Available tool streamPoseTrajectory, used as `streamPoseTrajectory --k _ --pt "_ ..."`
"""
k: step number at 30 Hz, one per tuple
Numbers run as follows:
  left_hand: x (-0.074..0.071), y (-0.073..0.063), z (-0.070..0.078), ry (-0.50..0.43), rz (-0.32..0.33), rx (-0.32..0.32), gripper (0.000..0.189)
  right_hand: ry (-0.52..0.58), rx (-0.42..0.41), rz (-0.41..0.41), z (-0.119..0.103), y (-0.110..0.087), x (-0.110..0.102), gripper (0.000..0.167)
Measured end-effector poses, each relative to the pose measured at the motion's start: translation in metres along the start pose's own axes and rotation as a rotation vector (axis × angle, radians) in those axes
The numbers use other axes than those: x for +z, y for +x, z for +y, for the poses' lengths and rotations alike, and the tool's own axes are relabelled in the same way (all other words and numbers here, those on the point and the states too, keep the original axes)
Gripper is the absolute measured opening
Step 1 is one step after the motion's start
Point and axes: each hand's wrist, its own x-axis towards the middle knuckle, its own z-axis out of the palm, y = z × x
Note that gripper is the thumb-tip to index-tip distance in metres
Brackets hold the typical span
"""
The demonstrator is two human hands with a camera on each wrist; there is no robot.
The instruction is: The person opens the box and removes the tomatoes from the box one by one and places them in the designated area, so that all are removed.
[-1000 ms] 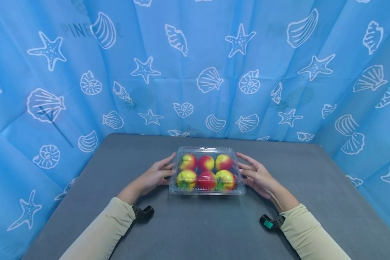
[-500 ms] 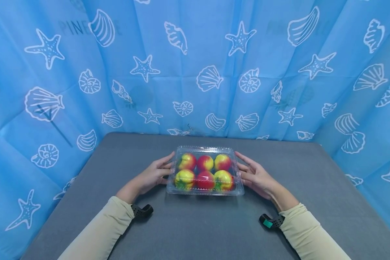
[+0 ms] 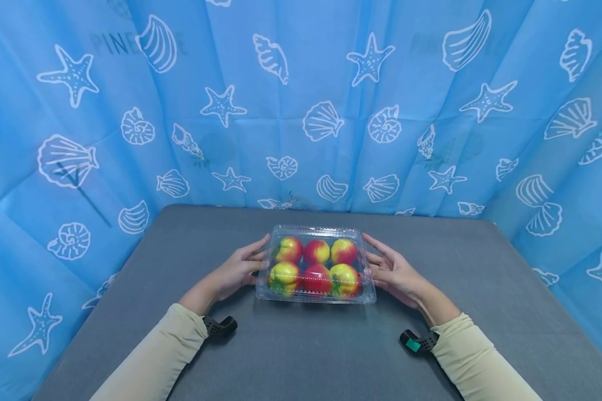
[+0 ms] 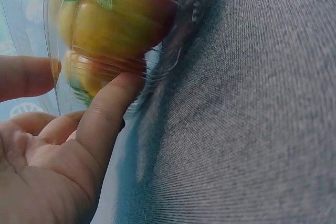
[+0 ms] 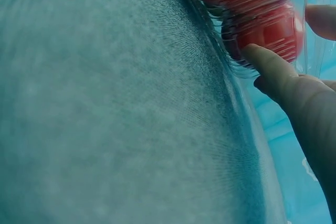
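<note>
A clear plastic clamshell box (image 3: 316,298) with a ridged wall sits between my hands in the head view. Inside it show several round red-and-yellow fruits (image 3: 317,278) in two rows, with bits of green on some. My left hand (image 3: 233,273) holds the box's left side. In the left wrist view its thumb lies on the ridged wall and another finger touches the rim. My right hand (image 3: 398,275) holds the right side. In the right wrist view one fingertip (image 5: 257,51) lies against the wall beside red fruit. Some fingers are hidden behind the box.
A grey cloth-covered table (image 3: 311,351) lies under the box and both forearms. Around its back and sides hangs a blue curtain (image 3: 301,72) printed with white shells and starfish. A black band (image 3: 221,327) is on each wrist.
The box has shifted slightly left and nearer to me, mostly in the first half second. Both hands keep their hold on its sides, nearly still.
</note>
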Motion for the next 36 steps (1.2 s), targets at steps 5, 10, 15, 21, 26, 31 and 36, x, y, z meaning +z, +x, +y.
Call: streamPoseTrajectory --k 5,10,15,21,26,31,36 --pt "-0.0002 -0.0005 0.0009 -0.001 0.008 -0.006 0.077 0.003 0.010 -0.017 0.0004 0.0000 0.0003 0.095" --pt "-0.0011 -0.0001 0.0011 -0.002 0.003 -0.006 0.077 -0.006 0.026 -0.020 -0.0004 0.0004 0.0010 0.100" --pt "-0.0014 0.0005 0.0012 0.003 -0.002 -0.001 0.078 -0.029 0.040 -0.017 -0.0021 0.0007 0.0014 0.102" --pt "-0.0010 0.0008 0.0004 0.010 0.007 -0.015 0.077 -0.040 0.045 -0.025 -0.0019 -0.0002 0.0016 0.104" --pt "-0.0013 0.0001 -0.0023 0.007 0.020 -0.037 0.075 -0.041 0.045 -0.040 0.0006 0.0000 0.0040 0.105" --pt "-0.0023 -0.0007 -0.0012 0.020 0.009 -0.027 0.075 -0.059 0.030 -0.044 0.0011 0.0004 0.0061 0.104" --pt "-0.0038 -0.0004 0.0004 0.022 -0.004 -0.017 0.075 -0.079 0.027 -0.038 -0.0006 0.0005 0.0070 0.105"
